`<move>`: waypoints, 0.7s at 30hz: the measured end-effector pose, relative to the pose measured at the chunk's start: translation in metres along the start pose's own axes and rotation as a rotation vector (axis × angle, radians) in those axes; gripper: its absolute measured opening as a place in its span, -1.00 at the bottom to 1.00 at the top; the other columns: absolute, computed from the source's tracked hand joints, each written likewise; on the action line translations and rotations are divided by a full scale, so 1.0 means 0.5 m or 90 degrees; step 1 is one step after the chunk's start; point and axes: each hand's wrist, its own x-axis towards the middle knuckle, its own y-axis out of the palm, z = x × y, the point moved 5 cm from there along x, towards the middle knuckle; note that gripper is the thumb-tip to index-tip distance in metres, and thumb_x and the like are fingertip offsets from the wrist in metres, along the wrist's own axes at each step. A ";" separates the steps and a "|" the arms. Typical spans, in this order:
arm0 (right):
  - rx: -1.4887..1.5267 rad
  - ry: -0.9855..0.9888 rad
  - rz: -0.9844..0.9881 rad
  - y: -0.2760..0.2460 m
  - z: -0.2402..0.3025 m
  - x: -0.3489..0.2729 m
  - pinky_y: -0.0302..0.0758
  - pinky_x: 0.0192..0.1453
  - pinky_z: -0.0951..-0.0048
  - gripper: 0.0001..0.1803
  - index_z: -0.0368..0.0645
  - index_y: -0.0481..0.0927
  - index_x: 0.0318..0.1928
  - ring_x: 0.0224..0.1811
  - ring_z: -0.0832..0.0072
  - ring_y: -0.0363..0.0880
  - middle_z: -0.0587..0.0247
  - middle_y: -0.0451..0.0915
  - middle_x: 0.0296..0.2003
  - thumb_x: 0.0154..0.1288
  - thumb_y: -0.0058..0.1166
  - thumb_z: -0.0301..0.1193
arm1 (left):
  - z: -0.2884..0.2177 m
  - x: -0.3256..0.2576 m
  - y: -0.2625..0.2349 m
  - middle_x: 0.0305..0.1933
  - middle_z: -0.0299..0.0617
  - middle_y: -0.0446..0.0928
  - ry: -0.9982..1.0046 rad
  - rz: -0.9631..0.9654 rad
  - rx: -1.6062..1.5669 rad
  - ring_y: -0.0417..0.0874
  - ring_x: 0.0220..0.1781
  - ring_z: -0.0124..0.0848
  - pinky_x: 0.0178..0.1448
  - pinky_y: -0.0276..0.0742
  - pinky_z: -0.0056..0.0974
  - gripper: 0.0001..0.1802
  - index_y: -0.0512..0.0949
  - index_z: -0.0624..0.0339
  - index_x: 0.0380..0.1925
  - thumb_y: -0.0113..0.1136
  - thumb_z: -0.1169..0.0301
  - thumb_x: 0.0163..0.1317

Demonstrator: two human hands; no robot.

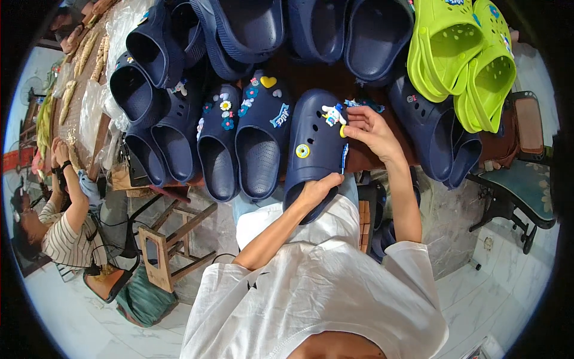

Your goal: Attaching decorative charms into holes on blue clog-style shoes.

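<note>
A navy foam clog [308,128] lies toe-away in front of me. My left hand [323,188] grips its rim at the foot opening, the fingers partly hidden. A round yellow-and-white charm [303,151] and a white cartoon charm with blue [332,115] sit on its upper. At its right side, my right hand [372,133] is closed in a pinch on a small yellow charm [344,131]. Just left stands a decorated pair: one navy clog [260,152] has a yellow heart charm [268,82], and its mate [217,161] carries flower charms [225,106].
More navy clogs [378,42] line the table's far side, with a lime-green pair [484,78] at the right. A wooden stool [161,257] stands below left. Another person in a striped shirt [75,245] sits at the left; an office chair [520,191] stands at the right.
</note>
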 end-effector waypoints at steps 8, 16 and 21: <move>0.084 0.016 0.094 0.015 -0.009 0.010 0.33 0.33 0.41 -0.21 -0.35 0.23 0.34 0.19 0.41 0.45 0.05 0.45 0.17 0.17 0.32 -0.38 | 0.001 -0.008 -0.005 -0.45 -0.35 0.46 -0.022 -0.024 0.097 0.45 -0.39 -0.51 -0.25 0.41 -0.35 -0.74 0.55 0.23 -0.52 0.27 0.25 0.11; 0.022 -0.026 0.065 0.030 -0.008 0.003 0.38 0.28 0.37 -0.25 -0.32 0.17 0.35 0.17 0.38 0.44 0.04 0.43 0.15 0.24 0.25 -0.40 | -0.013 -0.008 -0.010 -0.41 -0.35 0.46 -0.026 -0.022 0.085 0.46 -0.40 -0.52 -0.27 0.42 -0.36 -0.81 0.55 0.24 -0.48 0.26 0.33 0.10; 0.093 -0.070 0.015 0.039 -0.010 -0.005 0.44 0.22 0.34 -0.32 -0.30 0.25 0.30 0.12 0.36 0.47 0.03 0.44 0.13 0.23 0.26 -0.43 | 0.007 0.019 -0.003 -0.40 -0.38 0.46 0.047 0.014 -0.173 0.46 -0.38 -0.55 -0.24 0.40 -0.41 -0.89 0.54 0.22 -0.41 0.24 0.49 0.04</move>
